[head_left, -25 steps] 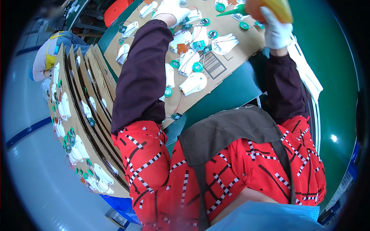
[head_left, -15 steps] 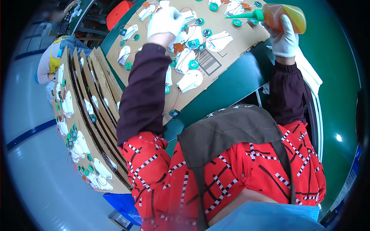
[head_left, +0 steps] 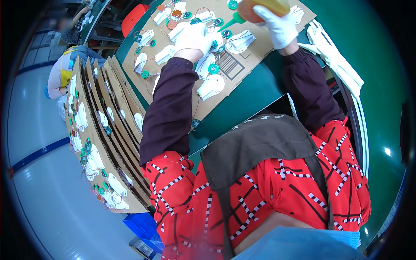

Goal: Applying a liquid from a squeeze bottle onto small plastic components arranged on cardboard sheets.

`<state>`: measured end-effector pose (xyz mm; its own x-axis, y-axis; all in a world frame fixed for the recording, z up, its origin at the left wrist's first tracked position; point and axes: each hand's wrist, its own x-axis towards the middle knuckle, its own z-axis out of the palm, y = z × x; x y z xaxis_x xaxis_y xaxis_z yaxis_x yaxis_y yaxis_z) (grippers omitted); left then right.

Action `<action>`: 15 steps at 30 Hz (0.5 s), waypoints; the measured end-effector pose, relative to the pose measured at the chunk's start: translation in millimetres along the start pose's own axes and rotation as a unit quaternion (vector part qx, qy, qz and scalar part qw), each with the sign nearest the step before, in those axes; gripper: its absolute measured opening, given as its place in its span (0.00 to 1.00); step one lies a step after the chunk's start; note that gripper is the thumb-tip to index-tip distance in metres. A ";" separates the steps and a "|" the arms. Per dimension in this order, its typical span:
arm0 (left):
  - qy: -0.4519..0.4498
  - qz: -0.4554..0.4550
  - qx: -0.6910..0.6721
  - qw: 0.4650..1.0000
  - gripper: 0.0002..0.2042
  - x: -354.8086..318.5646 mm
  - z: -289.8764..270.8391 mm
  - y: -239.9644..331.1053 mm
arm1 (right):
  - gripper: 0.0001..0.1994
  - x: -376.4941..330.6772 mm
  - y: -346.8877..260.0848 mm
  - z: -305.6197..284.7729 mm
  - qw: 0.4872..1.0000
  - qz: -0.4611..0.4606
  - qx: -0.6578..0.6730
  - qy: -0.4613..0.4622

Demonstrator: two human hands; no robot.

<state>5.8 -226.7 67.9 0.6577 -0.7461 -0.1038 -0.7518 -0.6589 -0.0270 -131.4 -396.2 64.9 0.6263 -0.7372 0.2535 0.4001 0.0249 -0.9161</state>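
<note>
My white-gloved left hand [head_left: 195, 39] is bent over the white plastic housings on a cardboard sheet [head_left: 234, 80]. Its fingers are closed beside a small green circuit board [head_left: 214, 44]; what they pinch is hidden. A squeeze bottle [head_left: 260, 9] of amber liquid is in my gloved right hand [head_left: 279, 30], tilted with its green nozzle [head_left: 232, 21] pointing down and left. The nozzle tip is close to my left fingertips. Around them lie wired housings, such as one white housing [head_left: 211, 86] near the sheet's front edge, and green round parts [head_left: 213, 69].
Several cardboard sheets [head_left: 102, 130] bearing similar parts stand stacked on edge at left. White strips [head_left: 338, 60] lie on the green table [head_left: 368, 47] at right. A red chair [head_left: 134, 19] and a person [head_left: 65, 69] bending down are at the far left. A blue bin [head_left: 141, 227] is below.
My right hand has brought the bottle leftward, with the nozzle now by my left hand. My left hand has come down and slightly right among the housings.
</note>
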 end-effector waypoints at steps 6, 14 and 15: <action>0.103 0.031 -0.113 0.988 0.12 4.2 23.1 -18.4 | 0.25 -2.8 16.2 10.0 0.994 0.065 -0.005 -0.083; 0.068 -0.023 -0.071 0.995 0.16 10.2 17.8 -11.6 | 0.38 -5.1 29.2 21.8 0.989 -0.050 -0.113 -0.080; 0.068 -0.023 -0.072 0.995 0.16 9.3 15.7 -7.8 | 0.38 -3.8 33.8 21.0 0.988 -0.058 -0.107 -0.091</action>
<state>17.1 -227.0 51.5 0.6989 -0.7147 0.0293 -0.7126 -0.6921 0.1152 -106.2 -378.4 39.6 0.7029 -0.5922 0.3940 0.3379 -0.2093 -0.9176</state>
